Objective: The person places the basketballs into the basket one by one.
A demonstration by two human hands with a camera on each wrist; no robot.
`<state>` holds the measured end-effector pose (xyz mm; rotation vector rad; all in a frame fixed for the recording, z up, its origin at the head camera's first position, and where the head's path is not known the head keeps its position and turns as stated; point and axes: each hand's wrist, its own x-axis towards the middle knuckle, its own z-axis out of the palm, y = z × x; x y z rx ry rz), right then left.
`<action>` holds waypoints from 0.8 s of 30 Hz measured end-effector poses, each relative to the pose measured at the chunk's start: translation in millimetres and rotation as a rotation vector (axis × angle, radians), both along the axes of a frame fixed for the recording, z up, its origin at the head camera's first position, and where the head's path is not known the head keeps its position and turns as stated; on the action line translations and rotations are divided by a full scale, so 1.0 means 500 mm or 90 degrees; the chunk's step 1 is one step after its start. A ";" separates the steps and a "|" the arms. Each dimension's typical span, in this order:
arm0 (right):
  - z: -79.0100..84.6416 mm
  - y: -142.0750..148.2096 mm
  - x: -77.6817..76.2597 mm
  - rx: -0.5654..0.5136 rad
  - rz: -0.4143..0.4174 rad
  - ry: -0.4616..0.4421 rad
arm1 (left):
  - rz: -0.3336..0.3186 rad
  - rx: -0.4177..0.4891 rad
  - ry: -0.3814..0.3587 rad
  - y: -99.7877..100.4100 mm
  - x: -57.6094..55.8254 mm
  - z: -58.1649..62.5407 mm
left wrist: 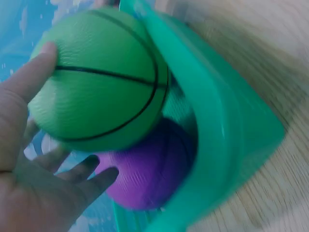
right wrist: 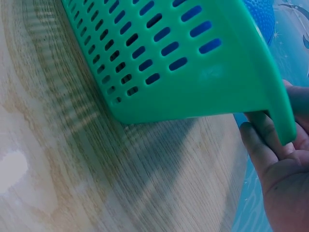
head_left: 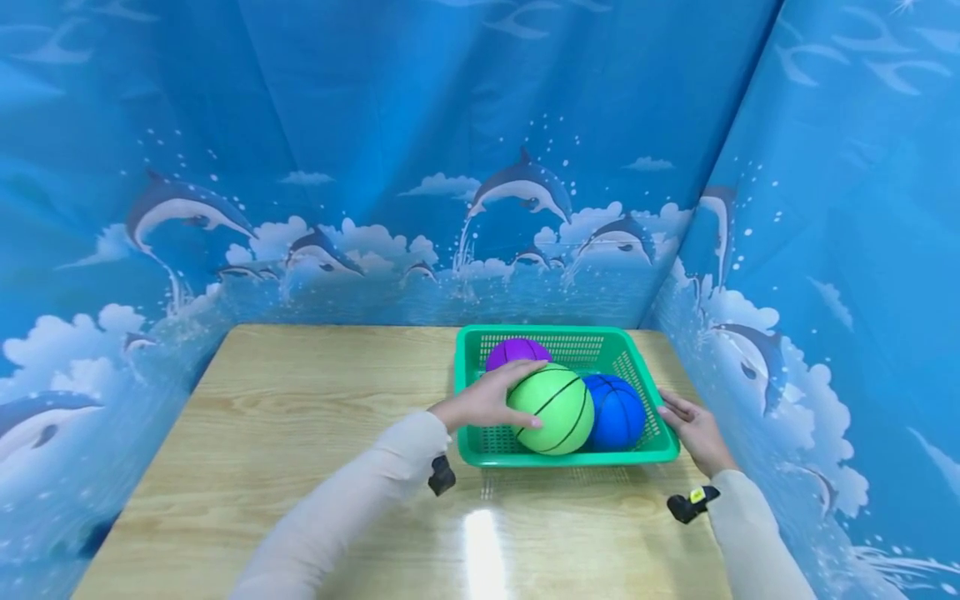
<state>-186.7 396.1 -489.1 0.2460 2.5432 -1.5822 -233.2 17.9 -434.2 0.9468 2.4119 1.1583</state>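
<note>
My left hand (head_left: 495, 398) holds a light green toy basketball (head_left: 553, 410) with black lines, thumb on one side and fingers spread round the other. The ball sits at the front of a green plastic basket (head_left: 468, 451), higher than the other balls. Behind it lies a purple ball (head_left: 517, 352), which the fingertips overlap in the left wrist view. A blue ball (head_left: 617, 412) rests to its right inside the basket. At the basket's right side, my right hand (head_left: 699, 435) grips the rim (right wrist: 276, 92), its fingers reaching underneath.
The basket stands at the right of a wooden table (head_left: 315, 400), whose bare top shows to the left and in front. A blue curtain (head_left: 360, 150) printed with dolphins hangs behind and along the right side. Black wrist cameras (head_left: 442, 476) sit on both wrists.
</note>
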 end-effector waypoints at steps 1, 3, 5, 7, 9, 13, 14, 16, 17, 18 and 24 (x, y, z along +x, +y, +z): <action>0.000 0.000 0.000 0.001 0.000 0.002 | -0.009 -0.006 -0.001 -0.008 -0.005 -0.002; 0.001 0.001 0.000 0.005 0.002 0.004 | -0.024 -0.023 0.003 -0.022 -0.014 -0.007; 0.001 0.002 0.001 0.002 0.004 0.003 | -0.031 -0.036 0.001 -0.033 -0.019 -0.010; 0.002 0.002 0.001 0.004 0.004 -0.001 | -0.037 -0.035 -0.010 -0.041 -0.020 -0.009; 0.002 0.002 0.002 0.003 0.007 -0.004 | -0.040 -0.016 -0.027 -0.043 -0.017 -0.004; 0.004 0.002 0.001 0.005 0.002 -0.006 | -0.038 0.024 -0.041 -0.032 -0.010 0.011; 0.004 0.002 0.001 0.006 0.001 -0.005 | -0.036 0.028 -0.034 -0.026 -0.008 0.014; 0.004 0.000 0.000 0.013 -0.005 -0.002 | -0.027 0.027 -0.018 -0.014 -0.002 0.019; 0.004 -0.001 0.000 0.015 -0.007 0.000 | -0.021 0.021 -0.009 -0.008 0.001 0.020; 0.003 -0.001 0.000 0.019 -0.006 0.001 | -0.013 0.015 -0.002 -0.002 0.004 0.020; 0.002 -0.001 0.001 0.008 -0.005 -0.002 | 0.020 0.007 0.001 0.017 0.016 0.009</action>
